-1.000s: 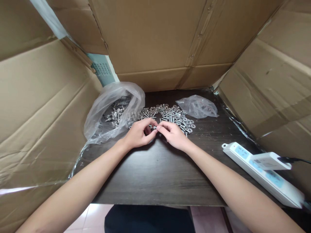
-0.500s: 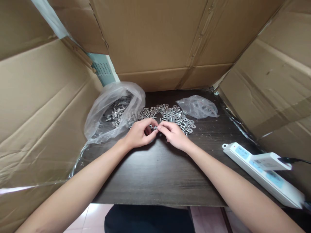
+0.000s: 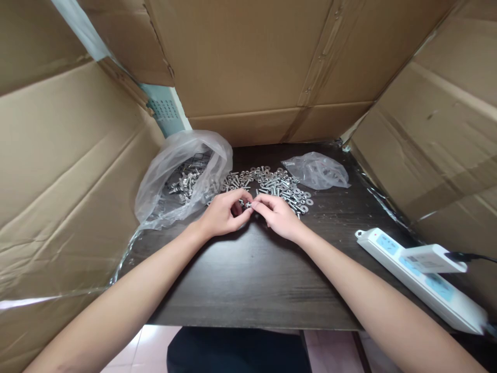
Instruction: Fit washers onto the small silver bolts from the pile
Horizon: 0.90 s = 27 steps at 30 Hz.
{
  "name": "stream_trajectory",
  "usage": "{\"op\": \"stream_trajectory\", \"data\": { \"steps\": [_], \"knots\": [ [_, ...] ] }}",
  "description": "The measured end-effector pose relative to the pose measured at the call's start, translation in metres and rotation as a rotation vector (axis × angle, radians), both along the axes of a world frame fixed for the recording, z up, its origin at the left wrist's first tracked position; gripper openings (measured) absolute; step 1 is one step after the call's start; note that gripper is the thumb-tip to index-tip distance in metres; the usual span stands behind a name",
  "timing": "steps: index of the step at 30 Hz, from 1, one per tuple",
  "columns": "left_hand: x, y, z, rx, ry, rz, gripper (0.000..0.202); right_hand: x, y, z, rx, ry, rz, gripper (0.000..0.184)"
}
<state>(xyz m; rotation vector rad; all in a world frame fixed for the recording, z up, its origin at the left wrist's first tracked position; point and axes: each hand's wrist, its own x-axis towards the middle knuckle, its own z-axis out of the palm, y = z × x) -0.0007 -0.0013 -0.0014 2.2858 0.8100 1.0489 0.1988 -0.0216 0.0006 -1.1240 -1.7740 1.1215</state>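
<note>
My left hand [image 3: 224, 213] and my right hand [image 3: 276, 214] meet fingertip to fingertip over the dark wooden table [image 3: 248, 280]. Both are closed in a pinch on one small metal bolt [image 3: 247, 204] held between them. Just behind the hands lies a loose pile of silver bolts, nuts and washers [image 3: 272, 184]. To the left of my left hand, an open clear plastic bag [image 3: 180, 176] holds more bolts.
A second, smaller clear bag [image 3: 316, 170] lies at the back right of the pile. A white power strip [image 3: 423, 280] with a plugged-in adapter sits at the right edge. Cardboard walls [image 3: 248, 67] close in the table on the left, back and right.
Almost nothing has changed; my fingertips shift slightly on the bolt, and both hands stay where they were.
</note>
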Motion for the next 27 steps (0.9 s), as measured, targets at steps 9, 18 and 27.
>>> {"op": "stream_trajectory", "data": {
  "steps": [9,18,27],
  "knots": [
    [0.0006,0.0009,-0.0002,-0.015,0.003,-0.006,0.012,-0.0003,-0.0010,0.0010,-0.004,-0.007,-0.002,0.032],
    [0.0008,0.0003,0.0006,-0.035,0.005,-0.009,0.013,0.0002,-0.0002,0.0004,-0.008,-0.014,0.001,0.032],
    [-0.0004,-0.0003,-0.0003,-0.031,0.001,-0.009,0.013,-0.0002,-0.0008,0.0015,-0.008,-0.006,0.005,0.032]
  ]
}}
